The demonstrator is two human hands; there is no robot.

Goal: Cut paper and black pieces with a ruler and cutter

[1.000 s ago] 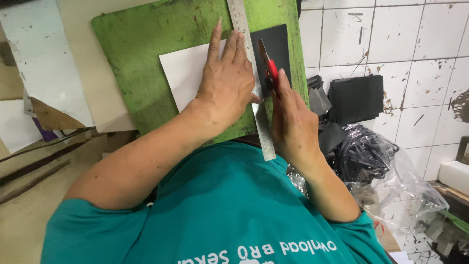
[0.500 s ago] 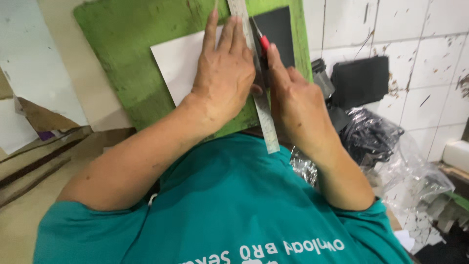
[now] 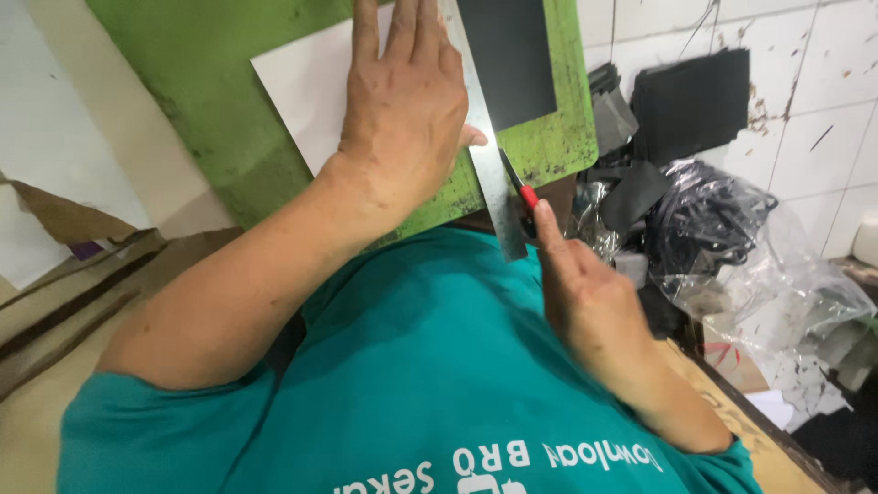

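My left hand point(image 3: 402, 110) lies flat, fingers spread, pressing a metal ruler point(image 3: 489, 174) and a white sheet point(image 3: 306, 87) onto a green cutting mat point(image 3: 549, 146). A black sheet point(image 3: 508, 55) lies on the mat just right of the ruler. My right hand point(image 3: 581, 293) grips a red-handled cutter point(image 3: 519, 187), its blade against the ruler's right edge near the mat's near edge, below the black sheet.
Black cut pieces point(image 3: 686, 110) and a clear plastic bag of dark scraps point(image 3: 732, 238) lie to the right on a white tiled surface point(image 3: 814, 82). White and brown sheets point(image 3: 64, 201) lie to the left. My teal shirt point(image 3: 412, 384) fills the lower view.
My right hand has drawn the cutter down along the ruler toward me, from beside the black sheet to the mat's near edge. My left hand has stayed pressed on the ruler.
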